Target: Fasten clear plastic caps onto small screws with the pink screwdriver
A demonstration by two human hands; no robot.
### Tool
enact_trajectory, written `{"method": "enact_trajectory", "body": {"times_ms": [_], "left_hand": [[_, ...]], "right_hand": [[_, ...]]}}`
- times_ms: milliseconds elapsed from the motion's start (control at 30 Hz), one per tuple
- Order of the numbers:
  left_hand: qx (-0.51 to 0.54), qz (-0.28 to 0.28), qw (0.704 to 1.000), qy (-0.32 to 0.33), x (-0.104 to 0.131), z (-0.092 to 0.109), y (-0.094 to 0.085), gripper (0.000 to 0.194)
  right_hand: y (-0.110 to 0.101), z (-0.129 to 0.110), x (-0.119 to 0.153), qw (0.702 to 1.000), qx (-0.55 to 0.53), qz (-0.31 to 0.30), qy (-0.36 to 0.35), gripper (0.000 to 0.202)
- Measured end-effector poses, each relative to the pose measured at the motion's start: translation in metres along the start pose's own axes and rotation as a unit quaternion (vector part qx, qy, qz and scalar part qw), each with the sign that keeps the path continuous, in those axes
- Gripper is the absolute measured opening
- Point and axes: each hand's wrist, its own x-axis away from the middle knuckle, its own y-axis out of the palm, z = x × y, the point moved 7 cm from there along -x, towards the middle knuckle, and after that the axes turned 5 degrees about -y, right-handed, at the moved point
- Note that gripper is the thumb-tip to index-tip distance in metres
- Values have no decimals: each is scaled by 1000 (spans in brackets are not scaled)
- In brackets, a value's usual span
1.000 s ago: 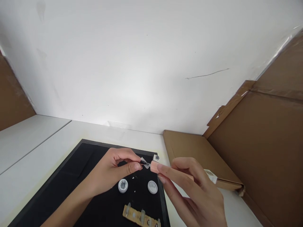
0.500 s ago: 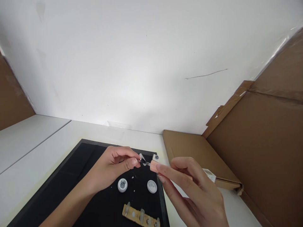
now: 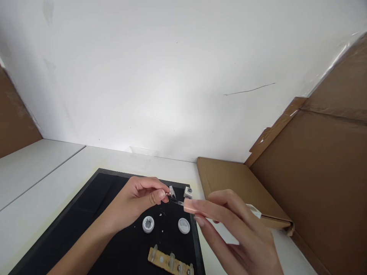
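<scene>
A: Principal item?
B: Brush [image 3: 189, 206]; one; smooth pale pink handle, light narrow neck, dark head; aslant in the air over the far right part of the mat [image 3: 114, 248]. Second piece, tip [image 3: 172, 190]; small, whitish, partly see-through, upright at the left fingertips; brush head right at it, dark at its lower end.

A: Anything obscured?
B: Rear of the handle, covered by fingers; shank [image 3: 168, 194] beside the tip, thin, pinkish, largely covered; whether the bristles touch the tip, cannot tell; strip [image 3: 166, 262], yellowish, bearing clear pieces, cut off at the bottom edge.

A: Hands?
B: Left hand [image 3: 134, 202]; thumb and forefinger pinched together on the shank; right hand [image 3: 243, 229]; thumb below and fingers above, clamped on the handle; the two hands apart, brush and tip between them.

A: Remaining stock?
B: Jar [image 3: 148, 230], white, uncapped, grey matter inside; lid [image 3: 184, 226], white, to its right; both on the mat; block [image 3: 187, 192], small, white, at the mat's far right corner.
</scene>
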Motion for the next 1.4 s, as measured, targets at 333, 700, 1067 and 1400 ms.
{"method": "enact_trajectory", "body": {"times_ms": [333,700,1067,1400], "left_hand": [[-22,-4,999,-31,0,-7,-2,18],[-35,-13,999,-32,-4,-9,-2,21],[-25,-10,999,-37,-5,-9,2,25],[-33,3,999,-37,-6,-6,4,27]], "right_hand": [[-13,30,11,963,-156,91,202,11],[11,28,3,948,-249,36,197,6],[25,22,-1,969,-183,-12,164,10],[19,7,-7,992,-101,8,76,11]]}}
